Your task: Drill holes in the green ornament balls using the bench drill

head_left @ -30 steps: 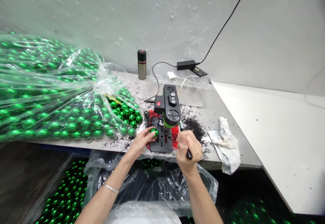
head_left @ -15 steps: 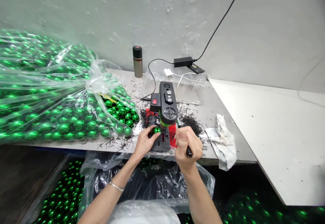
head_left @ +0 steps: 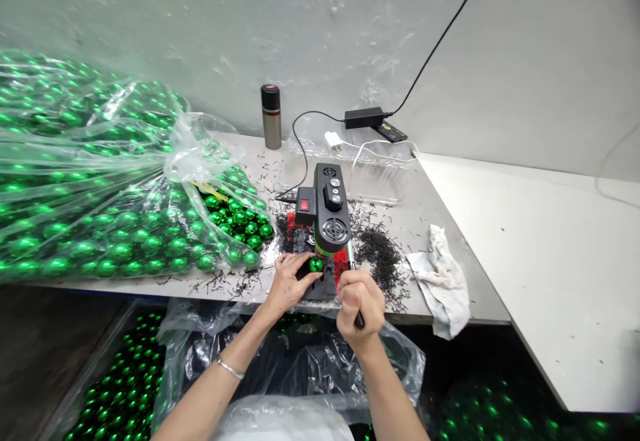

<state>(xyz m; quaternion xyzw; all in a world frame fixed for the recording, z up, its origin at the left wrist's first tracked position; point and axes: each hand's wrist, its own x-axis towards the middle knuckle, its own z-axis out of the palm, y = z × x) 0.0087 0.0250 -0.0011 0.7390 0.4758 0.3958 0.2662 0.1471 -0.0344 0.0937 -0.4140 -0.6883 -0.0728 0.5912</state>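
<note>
A black bench drill press (head_left: 333, 204) with a red switch stands on the grey table. Between thumb and fingers, my left hand (head_left: 290, 283) holds a shiny green ball (head_left: 316, 265) on the machine's dark base, just below its head. My right hand (head_left: 363, 304) is wrapped round the machine's lever (head_left: 359, 321), whose black end sticks out under the fist. Black shavings (head_left: 377, 251) lie thickly to the right of the machine, and a red patch (head_left: 341, 264) shows beside the base.
A big clear bag of green balls (head_left: 100, 227) fills the left side. Behind stand a flask (head_left: 271, 117) and a power adapter (head_left: 364, 118) with cables. A white cloth (head_left: 443, 284) lies right. Below the edge are clear plastic (head_left: 300, 367) and more green balls (head_left: 120, 387).
My right hand has moved a little left and down with the lever. The green ball and my left fingers sit slightly further right and lower. The view has shifted slightly.
</note>
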